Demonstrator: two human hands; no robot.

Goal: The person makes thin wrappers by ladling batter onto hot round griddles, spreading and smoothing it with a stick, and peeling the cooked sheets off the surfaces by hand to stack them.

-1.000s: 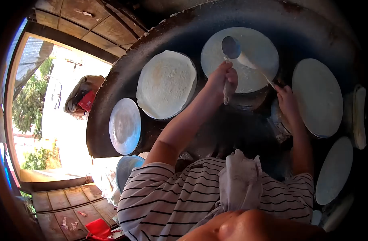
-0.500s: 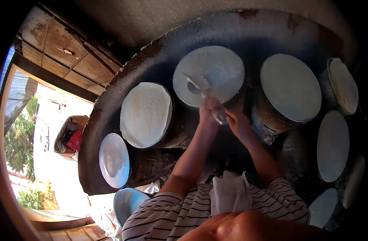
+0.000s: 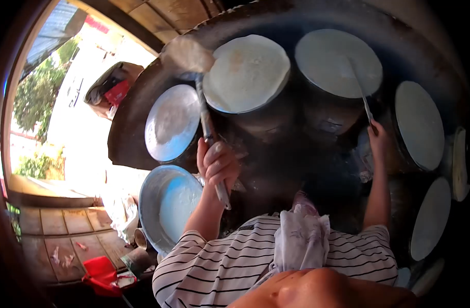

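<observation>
My left hand (image 3: 219,163) is closed round the handle of a long brush-like tool (image 3: 205,115); its wide head is blurred above the small round griddle (image 3: 172,123). Just right of that head lies a thin flatbread (image 3: 253,72) on its own round griddle. In my right hand (image 3: 379,139) is a thin spatula (image 3: 363,95), its blade over a batter-covered griddle (image 3: 327,56) at the top. A further pale round (image 3: 419,126) stands to the right of that hand. Below my left hand's side is a basin (image 3: 176,205) of white batter.
More rounds stand at the right, one (image 3: 430,218) low and another (image 3: 459,164) at the edge. A dark curved rim (image 3: 123,149) surrounds the griddles. At the lower left are a red cloth (image 3: 100,276) and a metal can (image 3: 136,261); a bag (image 3: 111,90) hangs beyond the rim.
My hands have moved apart from the top griddle. The left has swung left with a tool, now near the small griddle, and the right has moved right with the spatula. The camera view has shifted.
</observation>
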